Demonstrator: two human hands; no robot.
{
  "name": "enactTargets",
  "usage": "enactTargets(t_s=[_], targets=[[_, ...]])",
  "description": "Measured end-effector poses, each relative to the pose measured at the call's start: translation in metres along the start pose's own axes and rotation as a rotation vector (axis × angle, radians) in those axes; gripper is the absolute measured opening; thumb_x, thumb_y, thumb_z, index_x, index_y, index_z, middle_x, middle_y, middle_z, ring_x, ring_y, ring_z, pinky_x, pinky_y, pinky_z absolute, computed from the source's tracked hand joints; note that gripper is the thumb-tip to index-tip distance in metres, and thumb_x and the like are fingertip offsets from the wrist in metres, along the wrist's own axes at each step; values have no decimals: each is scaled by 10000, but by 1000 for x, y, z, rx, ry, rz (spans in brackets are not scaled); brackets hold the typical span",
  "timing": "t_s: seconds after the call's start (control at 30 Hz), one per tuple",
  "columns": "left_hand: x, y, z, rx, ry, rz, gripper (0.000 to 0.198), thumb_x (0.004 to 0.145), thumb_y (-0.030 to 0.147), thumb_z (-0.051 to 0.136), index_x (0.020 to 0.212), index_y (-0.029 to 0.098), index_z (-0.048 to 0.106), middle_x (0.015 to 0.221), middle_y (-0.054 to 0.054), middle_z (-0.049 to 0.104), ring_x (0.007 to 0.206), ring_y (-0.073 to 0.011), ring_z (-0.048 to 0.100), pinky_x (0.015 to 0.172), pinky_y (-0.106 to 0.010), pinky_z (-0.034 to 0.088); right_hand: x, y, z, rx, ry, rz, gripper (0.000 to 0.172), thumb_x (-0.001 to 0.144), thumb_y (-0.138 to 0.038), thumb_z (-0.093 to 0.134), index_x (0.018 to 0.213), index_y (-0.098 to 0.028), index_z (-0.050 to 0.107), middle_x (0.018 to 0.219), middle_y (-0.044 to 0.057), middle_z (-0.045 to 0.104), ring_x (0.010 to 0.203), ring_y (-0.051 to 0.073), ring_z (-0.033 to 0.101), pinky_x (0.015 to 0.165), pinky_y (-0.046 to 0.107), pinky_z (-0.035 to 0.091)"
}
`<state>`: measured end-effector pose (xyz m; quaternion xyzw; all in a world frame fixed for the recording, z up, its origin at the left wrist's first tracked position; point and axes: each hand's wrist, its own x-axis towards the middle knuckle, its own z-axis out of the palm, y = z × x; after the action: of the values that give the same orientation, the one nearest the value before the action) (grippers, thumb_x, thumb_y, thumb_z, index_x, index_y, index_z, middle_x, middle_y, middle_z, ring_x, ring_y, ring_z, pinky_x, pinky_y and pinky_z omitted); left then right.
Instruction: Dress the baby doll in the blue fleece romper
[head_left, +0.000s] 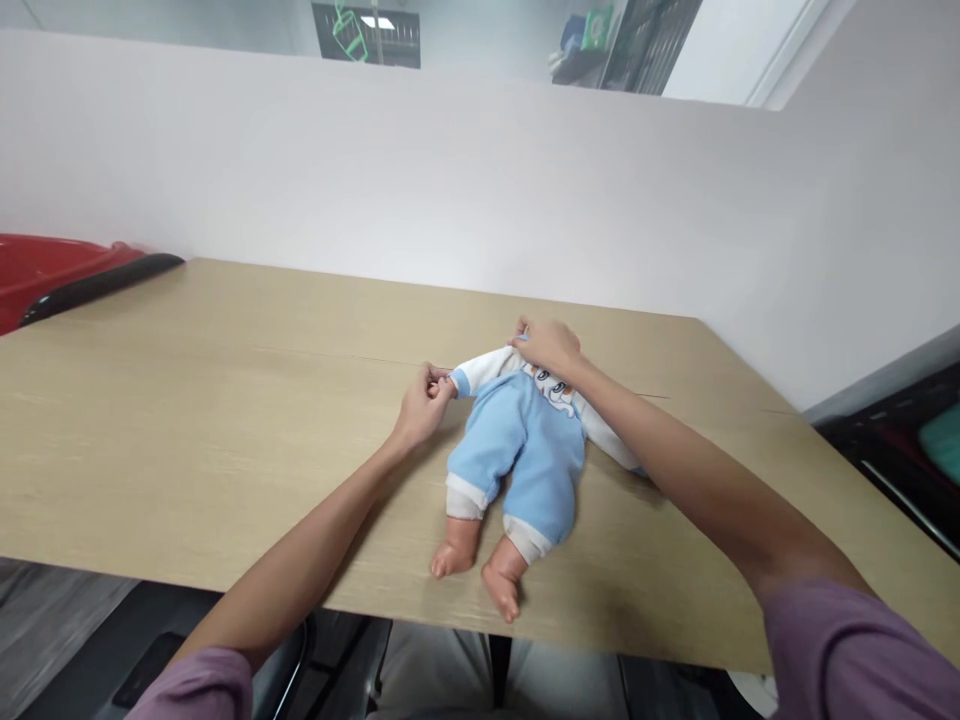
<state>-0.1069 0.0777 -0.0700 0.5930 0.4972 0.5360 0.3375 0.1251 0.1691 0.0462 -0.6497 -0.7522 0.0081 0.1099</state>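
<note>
A baby doll [517, 450] lies on its back on the wooden table, its bare feet toward me. It wears light blue trousers [551, 480] with white cuffs and a white top [487, 368] with a printed cartoon face and blue sleeve cuffs. At the end of the sleeve stretched out to the left, my left hand [426, 405] is closed round the doll's small hand. My right hand [549, 345] pinches the top at the shoulder or collar. The doll's head is hidden behind that hand, and my right forearm covers part of the other sleeve.
The table [225, 430] meets a white wall [450, 180] at its far edge. A red object with a black rim [75, 275] stands beyond the left corner. A dark item [892, 470] is past the right edge. My legs and a dark chair are below the front edge.
</note>
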Motion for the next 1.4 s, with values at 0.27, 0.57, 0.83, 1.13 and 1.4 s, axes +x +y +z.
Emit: enactTargets(t_s=[0.27,0.57,0.83,1.13,1.4], targets=[[-4,1,-6,59,-36,-1,513,1026,524,599,1446,230,577,1008,-30,708,836,-184,677,788,-304,524,-19,-9,8,-15,19,-104,299,1084,-370,578,1285,-208,729,1249,153,824,1172,315,738,895,347,486],[-7,9,-7,465,-113,146,431,980,477,671,1353,260,678,1100,-68,697,857,-235,685,797,-347,535,-17,-22,18,-103,9,-154,340,1093,-358,535,1301,-171,728,1191,192,827,1127,331,741,1009,421,466],[-3,6,-16,624,18,45,332,948,474,683,1157,227,607,943,-53,718,823,-252,682,748,-351,475,6,-6,19,-191,53,-162,283,941,-197,626,1147,-109,799,1322,246,754,1306,373,591,1200,510,304],[3,-4,-15,612,25,-118,344,975,561,653,1050,232,588,912,-79,762,811,-276,709,699,-346,443,-6,16,15,-128,114,-179,301,997,-244,557,1120,-116,800,1288,225,762,1279,375,569,1116,492,342],[6,-9,-17,740,38,-43,342,1037,536,576,1123,210,631,1030,-133,764,1049,-345,683,927,-433,499,-25,18,19,41,138,-182,394,1074,-505,577,1000,-221,839,1351,117,770,1286,340,587,1073,461,398]])
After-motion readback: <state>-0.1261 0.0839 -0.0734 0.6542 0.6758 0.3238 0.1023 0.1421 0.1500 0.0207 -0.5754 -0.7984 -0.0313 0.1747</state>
